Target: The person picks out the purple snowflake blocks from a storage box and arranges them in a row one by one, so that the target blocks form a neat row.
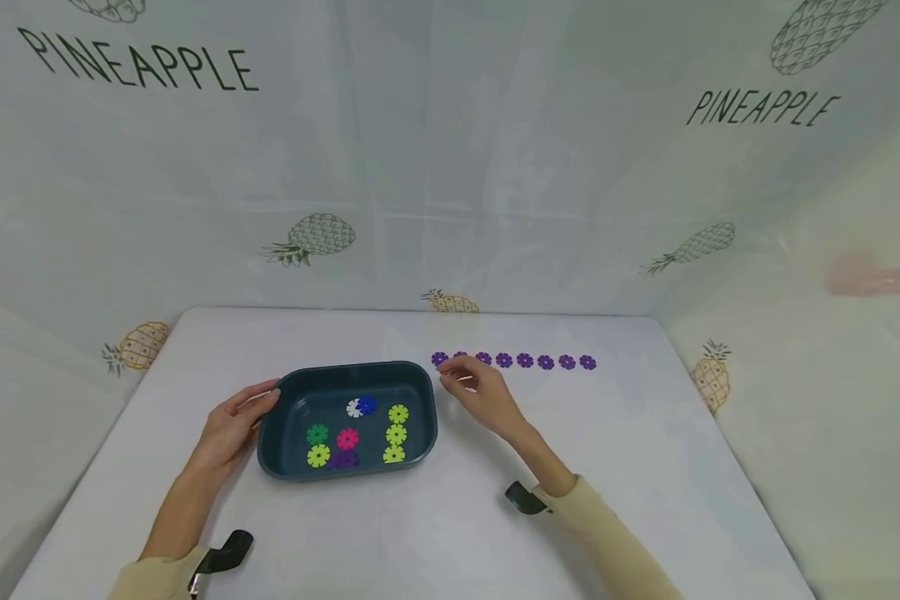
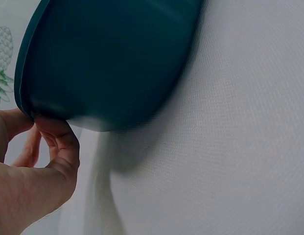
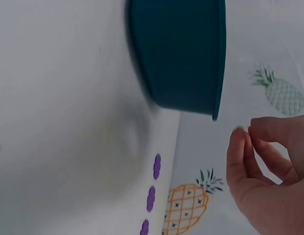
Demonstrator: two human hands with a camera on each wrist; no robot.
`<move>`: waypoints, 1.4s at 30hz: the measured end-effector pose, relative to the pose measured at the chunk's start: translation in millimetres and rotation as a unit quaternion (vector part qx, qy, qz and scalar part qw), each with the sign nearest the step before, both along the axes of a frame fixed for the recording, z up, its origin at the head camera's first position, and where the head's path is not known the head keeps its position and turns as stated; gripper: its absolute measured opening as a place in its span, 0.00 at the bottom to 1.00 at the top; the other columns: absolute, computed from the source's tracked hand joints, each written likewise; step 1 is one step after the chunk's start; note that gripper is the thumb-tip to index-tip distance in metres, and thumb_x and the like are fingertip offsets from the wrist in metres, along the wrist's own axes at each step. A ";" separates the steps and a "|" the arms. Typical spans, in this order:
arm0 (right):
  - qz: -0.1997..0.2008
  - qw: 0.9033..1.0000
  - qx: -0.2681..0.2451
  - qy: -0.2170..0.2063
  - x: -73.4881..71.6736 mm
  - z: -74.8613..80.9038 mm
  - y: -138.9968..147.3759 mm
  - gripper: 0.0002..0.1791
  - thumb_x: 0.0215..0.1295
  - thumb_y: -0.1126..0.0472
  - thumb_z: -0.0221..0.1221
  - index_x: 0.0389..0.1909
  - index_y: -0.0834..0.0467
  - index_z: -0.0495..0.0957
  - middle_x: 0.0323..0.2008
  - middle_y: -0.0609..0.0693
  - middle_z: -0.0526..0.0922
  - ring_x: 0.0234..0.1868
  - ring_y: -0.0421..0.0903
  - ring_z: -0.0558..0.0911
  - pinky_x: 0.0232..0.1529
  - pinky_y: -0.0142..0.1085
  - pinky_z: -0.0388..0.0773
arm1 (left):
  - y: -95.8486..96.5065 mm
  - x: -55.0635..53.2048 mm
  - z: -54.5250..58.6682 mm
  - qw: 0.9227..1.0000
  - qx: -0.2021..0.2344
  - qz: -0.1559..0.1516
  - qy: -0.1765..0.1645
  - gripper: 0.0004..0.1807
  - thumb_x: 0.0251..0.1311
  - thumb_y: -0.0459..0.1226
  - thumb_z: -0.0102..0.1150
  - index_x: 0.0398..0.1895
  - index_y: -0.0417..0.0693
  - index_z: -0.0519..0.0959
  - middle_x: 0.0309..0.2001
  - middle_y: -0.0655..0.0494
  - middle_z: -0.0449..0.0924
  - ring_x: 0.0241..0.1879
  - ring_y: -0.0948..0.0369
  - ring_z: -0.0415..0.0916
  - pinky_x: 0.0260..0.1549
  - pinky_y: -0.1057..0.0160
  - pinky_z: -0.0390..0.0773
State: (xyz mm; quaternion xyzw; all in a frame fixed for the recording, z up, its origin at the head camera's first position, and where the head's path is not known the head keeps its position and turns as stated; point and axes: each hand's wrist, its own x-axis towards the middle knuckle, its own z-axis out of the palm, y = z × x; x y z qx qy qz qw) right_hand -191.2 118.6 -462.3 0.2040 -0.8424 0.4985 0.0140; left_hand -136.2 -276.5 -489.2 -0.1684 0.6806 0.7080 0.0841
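A dark teal plastic tray (image 1: 345,475) sits left of centre on the table. My left hand (image 1: 228,429) pinches its left rim, thumb on one side and fingers on the other; the left wrist view shows the curled fingers at the tray's edge. Inside lie flower-shaped plastic discs: lime (image 1: 396,434), green (image 1: 317,434), pink (image 1: 347,438), white (image 1: 354,407), blue (image 1: 367,405) and dark purple (image 1: 342,459). Just beyond the tray's right rim, my right hand (image 1: 483,396) hovers with loosely bent fingers. Thumb and fingertips nearly meet, and nothing shows between them.
Behind the right hand, several purple flower discs (image 1: 525,360) form a straight row along the far part of the white table (image 1: 630,467). The hand partly covers the row's left end. A pineapple-print sheet (image 1: 540,183) hangs beyond the table's back edge.
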 end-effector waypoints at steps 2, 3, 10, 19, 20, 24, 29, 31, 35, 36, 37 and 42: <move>0.013 1.000 0.002 0.001 1.2 -2.0 -6.7 0.11 0.72 0.64 0.64 0.53 0.58 0.82 0.47 0.50 0.85 0.47 0.45 0.83 0.54 0.37 0.81 | 0.6 0.6 0.3 1.000 -0.001 0.001 0.000 0.27 0.65 0.53 0.68 0.65 0.59 0.77 0.44 0.75 0.83 0.42 0.72 0.76 0.36 0.73 0.75; 0.021 1.000 0.002 0.002 1.7 -3.1 -9.7 0.11 0.72 0.64 0.64 0.53 0.58 0.82 0.47 0.50 0.85 0.47 0.45 0.83 0.53 0.36 0.81 | 0.9 0.9 0.5 1.000 -0.002 0.001 -0.001 0.27 0.65 0.53 0.68 0.65 0.58 0.77 0.44 0.75 0.83 0.42 0.72 0.76 0.36 0.73 0.75; 0.087 0.996 -0.009 0.035 4.0 -7.7 -29.1 0.10 0.71 0.67 0.64 0.51 0.63 0.81 0.45 0.54 0.85 0.44 0.47 0.84 0.49 0.34 0.82 | 0.7 0.6 0.7 1.000 -0.005 -0.005 0.004 0.28 0.65 0.54 0.67 0.66 0.57 0.76 0.44 0.75 0.83 0.42 0.72 0.76 0.36 0.73 0.75; 0.170 0.984 0.004 0.054 9.4 -9.3 -57.6 0.10 0.70 0.71 0.63 0.50 0.66 0.80 0.44 0.56 0.83 0.42 0.46 0.83 0.46 0.32 0.82 | -0.5 -0.8 -1.6 1.000 -0.019 -0.007 0.007 0.30 0.66 0.55 0.66 0.67 0.55 0.75 0.44 0.76 0.83 0.44 0.72 0.76 0.38 0.73 0.76; 0.179 0.982 0.008 0.054 10.2 -9.0 -60.8 0.10 0.70 0.70 0.63 0.50 0.67 0.80 0.44 0.56 0.83 0.41 0.45 0.83 0.46 0.32 0.82 | -0.4 -0.7 -1.9 1.000 -0.020 -0.007 0.007 0.30 0.66 0.55 0.66 0.67 0.55 0.75 0.44 0.76 0.83 0.44 0.72 0.77 0.38 0.73 0.76; 0.216 0.975 0.030 0.052 13.5 -8.2 -73.2 0.10 0.70 0.70 0.63 0.50 0.68 0.80 0.44 0.57 0.83 0.42 0.44 0.82 0.47 0.32 0.82 | -0.6 -0.4 -2.3 1.000 -0.017 -0.011 0.009 0.31 0.66 0.54 0.66 0.69 0.54 0.74 0.45 0.76 0.83 0.45 0.72 0.77 0.39 0.73 0.77; 0.260 0.964 0.056 0.031 14.7 -11.4 -88.3 0.11 0.70 0.71 0.63 0.51 0.68 0.80 0.46 0.58 0.84 0.44 0.43 0.83 0.48 0.28 0.79 | -1.3 -1.5 -2.2 1.000 -0.002 -0.008 0.010 0.29 0.66 0.53 0.66 0.67 0.56 0.75 0.45 0.75 0.83 0.45 0.72 0.77 0.39 0.73 0.77; 0.273 0.960 0.065 0.013 14.3 -13.7 -93.4 0.11 0.71 0.71 0.62 0.52 0.67 0.80 0.46 0.58 0.84 0.45 0.42 0.83 0.48 0.26 0.78 | -0.9 -2.4 -2.3 1.000 0.003 -0.005 0.010 0.28 0.66 0.53 0.67 0.66 0.56 0.76 0.45 0.75 0.83 0.44 0.72 0.77 0.38 0.73 0.76; 0.293 0.951 0.098 0.003 14.4 -18.8 -101.0 0.11 0.70 0.71 0.63 0.52 0.67 0.80 0.46 0.58 0.84 0.44 0.39 0.83 0.47 0.23 0.77 | -0.4 -2.4 -2.6 1.000 -0.001 -0.006 0.012 0.28 0.66 0.53 0.67 0.65 0.56 0.76 0.44 0.75 0.83 0.45 0.72 0.77 0.38 0.73 0.76; 0.299 0.948 0.108 0.005 14.8 -19.7 -102.3 0.11 0.71 0.70 0.63 0.52 0.66 0.80 0.46 0.57 0.84 0.44 0.38 0.82 0.47 0.22 0.76 | -0.3 -2.0 -2.6 1.000 -0.003 -0.007 0.013 0.28 0.66 0.53 0.66 0.65 0.56 0.76 0.44 0.75 0.83 0.45 0.72 0.77 0.39 0.73 0.77; 0.304 0.945 0.120 0.008 15.1 -20.7 -103.5 0.11 0.71 0.69 0.63 0.52 0.66 0.81 0.46 0.56 0.84 0.44 0.37 0.82 0.47 0.22 0.76 | -0.3 -1.6 -2.6 1.000 -0.003 -0.007 0.015 0.27 0.66 0.53 0.66 0.65 0.56 0.76 0.44 0.75 0.83 0.44 0.72 0.78 0.38 0.73 0.77; 0.320 0.934 0.155 0.020 16.4 -23.3 -107.0 0.13 0.71 0.65 0.64 0.54 0.63 0.82 0.48 0.54 0.84 0.42 0.33 0.79 0.46 0.21 0.75 | -1.2 -0.2 -2.2 1.000 0.010 -0.005 0.023 0.21 0.68 0.51 0.66 0.60 0.58 0.79 0.43 0.73 0.84 0.42 0.72 0.78 0.36 0.73 0.77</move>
